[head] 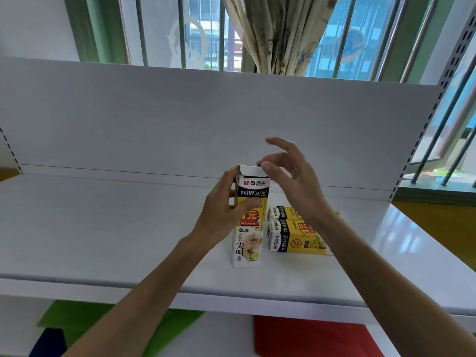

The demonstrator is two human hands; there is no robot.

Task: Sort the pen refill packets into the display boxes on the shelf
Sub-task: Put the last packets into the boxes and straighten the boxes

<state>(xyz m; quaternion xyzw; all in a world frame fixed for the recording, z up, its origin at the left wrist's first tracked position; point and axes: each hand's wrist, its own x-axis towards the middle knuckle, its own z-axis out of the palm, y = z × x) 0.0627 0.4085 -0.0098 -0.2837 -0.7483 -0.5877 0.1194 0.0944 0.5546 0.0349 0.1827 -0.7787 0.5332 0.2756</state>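
Note:
A tall yellow, white and black refill box [249, 235] stands upright on the white shelf [103, 228], its top flap raised. My left hand [226, 210] grips its upper part from the left, thumb across the front. My right hand [291, 176] hovers at the top flap with fingers spread; its thumb tip touches the flap's edge. Two more boxes of the same kind lie flat, stacked, just right of the standing one [296, 237], partly hidden behind my right wrist.
The shelf has a white back panel [206, 119] and a slotted upright [422, 135] on the right. Behind are window bars and a curtain [280, 32]. Below the shelf edge lie green [77, 320], red [309, 336] and dark blue sheets.

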